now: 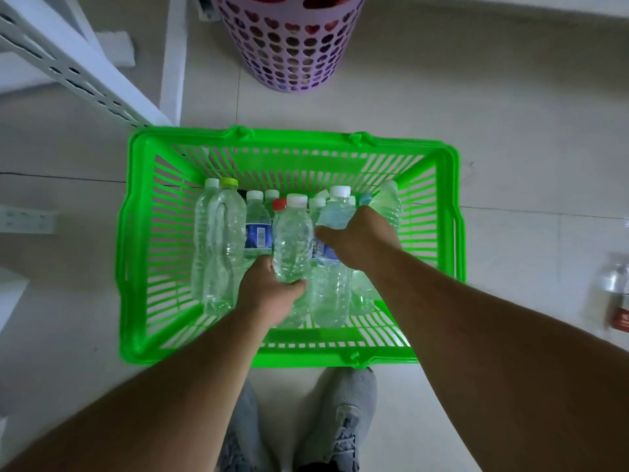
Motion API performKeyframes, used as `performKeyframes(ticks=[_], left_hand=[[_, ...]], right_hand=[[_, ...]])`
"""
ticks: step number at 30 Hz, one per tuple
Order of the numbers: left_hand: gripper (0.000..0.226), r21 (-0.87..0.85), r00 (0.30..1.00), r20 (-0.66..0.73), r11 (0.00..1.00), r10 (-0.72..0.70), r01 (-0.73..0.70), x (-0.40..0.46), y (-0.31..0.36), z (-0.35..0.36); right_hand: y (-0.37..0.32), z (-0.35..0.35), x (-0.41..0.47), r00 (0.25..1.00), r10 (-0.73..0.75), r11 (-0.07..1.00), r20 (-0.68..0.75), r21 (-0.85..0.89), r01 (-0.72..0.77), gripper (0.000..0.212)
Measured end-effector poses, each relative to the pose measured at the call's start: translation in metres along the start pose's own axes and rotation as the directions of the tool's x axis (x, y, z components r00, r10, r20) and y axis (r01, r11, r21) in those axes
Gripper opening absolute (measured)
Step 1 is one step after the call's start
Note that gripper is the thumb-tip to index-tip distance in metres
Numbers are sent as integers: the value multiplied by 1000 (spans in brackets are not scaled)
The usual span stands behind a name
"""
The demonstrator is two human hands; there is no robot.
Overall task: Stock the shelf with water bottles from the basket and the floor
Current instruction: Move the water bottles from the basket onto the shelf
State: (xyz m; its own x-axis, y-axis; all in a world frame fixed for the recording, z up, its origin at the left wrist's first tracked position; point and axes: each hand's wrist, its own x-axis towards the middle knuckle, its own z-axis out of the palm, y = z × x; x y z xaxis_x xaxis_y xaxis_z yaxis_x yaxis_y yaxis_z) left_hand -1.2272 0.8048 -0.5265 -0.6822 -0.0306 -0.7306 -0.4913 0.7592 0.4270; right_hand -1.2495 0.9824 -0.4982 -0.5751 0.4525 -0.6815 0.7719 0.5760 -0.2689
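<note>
A white shelf [68,59] stands left of and behind the green basket [136,240] on the floor. Inside the basket, the left hand [269,294] grips a clear white-capped bottle [292,240]. Right of it, the right hand [360,233] curls around another bottle [335,212] among the rest. Far right of the basket, one bottle [616,287] stands on the floor.

Both bare arms stretched downward, left grip [272,291] curled closed, right grip [357,233] curled, knuckles up.
</note>
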Motion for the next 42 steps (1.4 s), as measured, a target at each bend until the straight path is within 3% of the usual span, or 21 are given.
performKeyframes(ticks=[6, 14, 22, 26, 30, 37, 42], left_hand=[[37, -19, 994, -19, 994, 104, -105, -53, 26, -63], [55, -134, 972, 2, 963, 237, -234, -177, 102, -184], [42, -255, 922, -67, 887, 382, -386, -345, 177, -313], [39, -326, 871, -98, 812, 481, -485, -420, 198, -366], [36, -318, 821, -139, 760, 554, -567, -479, 211, -411], [38, -292, 741, -206, 682, 639, -670, -550, 232, -465], [39, -294, 683, -280, 617, 675, -730, -588, 259, -483]], right_hand=[[-17, -58, -55, 990, -103, 966, -99, 225, 123, 45], [-75, -207, -190, 953, -239, 873, -187, 388, 295, 32], [-128, -343, -370, 886, -332, 796, -323, 409, 447, 48], [-152, -398, -460, 827, -394, 752, -401, 376, 541, 36], [-173, -445, -540, 761, -439, 717, -477, 324, 617, 37], [-187, -501, -635, 668, -458, 633, -587, 312, 708, 46], [-189, -533, -673, 612, -486, 559, -624, 316, 766, 36]])
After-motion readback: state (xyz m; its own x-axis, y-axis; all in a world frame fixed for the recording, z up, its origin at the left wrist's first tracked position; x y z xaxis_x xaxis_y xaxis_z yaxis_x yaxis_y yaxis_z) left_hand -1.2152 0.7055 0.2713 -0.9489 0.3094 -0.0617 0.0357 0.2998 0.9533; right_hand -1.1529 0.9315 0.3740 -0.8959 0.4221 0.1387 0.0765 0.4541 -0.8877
